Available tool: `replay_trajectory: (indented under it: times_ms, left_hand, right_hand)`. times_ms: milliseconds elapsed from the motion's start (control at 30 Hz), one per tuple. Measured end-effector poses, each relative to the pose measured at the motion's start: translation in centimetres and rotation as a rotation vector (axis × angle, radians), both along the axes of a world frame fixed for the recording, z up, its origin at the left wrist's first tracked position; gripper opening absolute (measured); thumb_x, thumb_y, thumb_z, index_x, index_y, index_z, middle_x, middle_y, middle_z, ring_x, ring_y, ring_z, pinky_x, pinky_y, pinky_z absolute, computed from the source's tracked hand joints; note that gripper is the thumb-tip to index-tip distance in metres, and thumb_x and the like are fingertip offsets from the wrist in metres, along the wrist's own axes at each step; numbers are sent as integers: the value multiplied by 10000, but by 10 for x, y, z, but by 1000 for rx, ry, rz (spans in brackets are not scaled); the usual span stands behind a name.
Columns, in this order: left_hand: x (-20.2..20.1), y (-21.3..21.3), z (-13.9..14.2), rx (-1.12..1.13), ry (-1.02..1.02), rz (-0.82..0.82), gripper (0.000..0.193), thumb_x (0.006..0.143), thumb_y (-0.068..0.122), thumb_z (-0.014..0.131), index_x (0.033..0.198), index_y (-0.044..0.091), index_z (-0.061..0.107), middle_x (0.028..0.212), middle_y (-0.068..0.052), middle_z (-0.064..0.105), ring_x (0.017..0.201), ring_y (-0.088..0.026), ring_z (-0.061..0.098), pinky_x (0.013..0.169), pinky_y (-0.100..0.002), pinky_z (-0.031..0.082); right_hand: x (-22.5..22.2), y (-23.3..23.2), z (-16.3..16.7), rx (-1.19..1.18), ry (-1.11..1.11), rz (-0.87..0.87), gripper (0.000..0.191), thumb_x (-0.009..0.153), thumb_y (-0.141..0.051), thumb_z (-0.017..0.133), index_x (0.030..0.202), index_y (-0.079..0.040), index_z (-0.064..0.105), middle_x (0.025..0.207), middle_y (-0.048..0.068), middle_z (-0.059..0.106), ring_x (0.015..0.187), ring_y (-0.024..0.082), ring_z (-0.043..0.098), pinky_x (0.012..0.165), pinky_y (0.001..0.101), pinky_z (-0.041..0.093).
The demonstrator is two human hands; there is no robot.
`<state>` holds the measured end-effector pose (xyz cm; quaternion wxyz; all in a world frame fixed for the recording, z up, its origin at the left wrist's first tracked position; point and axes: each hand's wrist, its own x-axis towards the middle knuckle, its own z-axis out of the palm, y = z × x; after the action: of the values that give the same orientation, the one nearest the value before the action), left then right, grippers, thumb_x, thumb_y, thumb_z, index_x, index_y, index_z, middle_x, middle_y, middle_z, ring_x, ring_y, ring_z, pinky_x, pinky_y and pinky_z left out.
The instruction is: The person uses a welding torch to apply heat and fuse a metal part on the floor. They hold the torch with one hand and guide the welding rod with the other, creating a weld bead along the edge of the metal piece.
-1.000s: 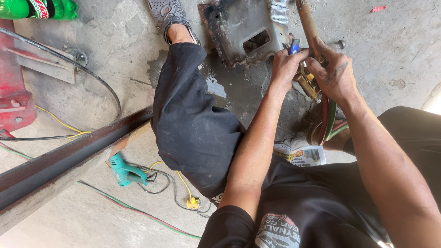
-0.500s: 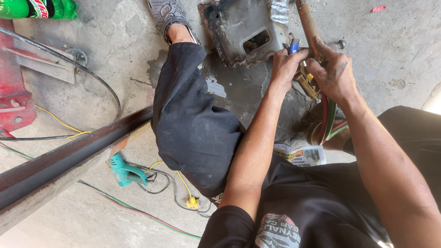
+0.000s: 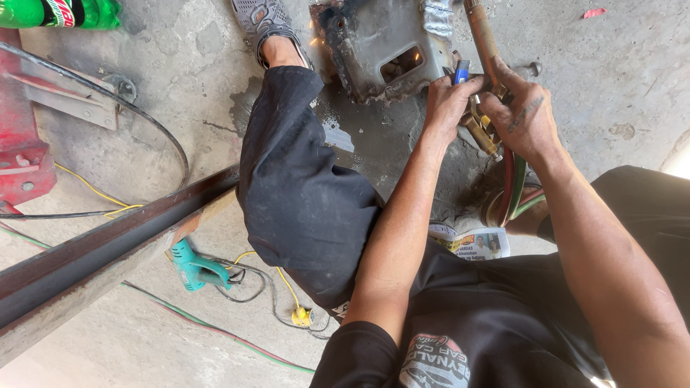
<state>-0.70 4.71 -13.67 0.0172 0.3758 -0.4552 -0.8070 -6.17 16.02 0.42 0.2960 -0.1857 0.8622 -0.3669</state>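
Observation:
My left hand point(image 3: 449, 100) and my right hand point(image 3: 523, 115) meet over a brass gas torch point(image 3: 483, 43) at the top right. My right hand grips the torch's handle, from which red and green hoses point(image 3: 512, 188) run down. My left hand's fingers pinch the blue valve knob point(image 3: 461, 72) on the torch body. Just beyond the hands lies a scorched, dented metal part point(image 3: 381, 43) with a rectangular slot, on the concrete floor. My leg in black trousers point(image 3: 302, 187) stretches toward it, foot in a grey sandal point(image 3: 262, 18).
A dark steel beam point(image 3: 108, 248) crosses the lower left. A teal power tool point(image 3: 194, 267) with yellow and black cables lies beside it. A red metal frame point(image 3: 21, 144) and a green bottle point(image 3: 57, 13) are at the far left. A newspaper point(image 3: 474, 243) lies under me.

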Motion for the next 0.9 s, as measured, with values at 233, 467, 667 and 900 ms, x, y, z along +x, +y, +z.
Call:
replay_trajectory:
  times_ms: [233,467,667,900]
  left_hand:
    - [0,-1,7,20,-33,-9,229,877,238,744,817,17,726,638,-17,628,514,-84,571,399,-270,399]
    - [1,1,4,20,-25,-3,223,873,237,744,798,29,713,635,-16,626,512,-87,575,391,-270,407]
    - [0,1,4,27,-14,2,235,881,244,748,805,25,711,645,-16,630,520,-83,577,391,-269,417]
    - [0,-1,11,36,-36,-13,228,878,257,733,823,36,738,629,1,614,498,-69,549,372,-258,392]
  right_hand:
    - [0,-1,2,30,-13,-7,657,946,-177,630,1569,-9,507,814,135,673,714,136,626,652,334,513]
    - [0,-2,4,21,-29,-15,654,945,-159,609,1570,-1,495,805,129,675,688,132,642,619,329,523]
    - [0,-3,4,32,-35,-20,657,942,-165,605,1572,-11,500,796,130,673,682,134,638,615,329,520]
    - [0,-3,3,25,-15,-15,648,946,-178,613,1566,-15,513,800,138,669,711,132,634,647,329,521]
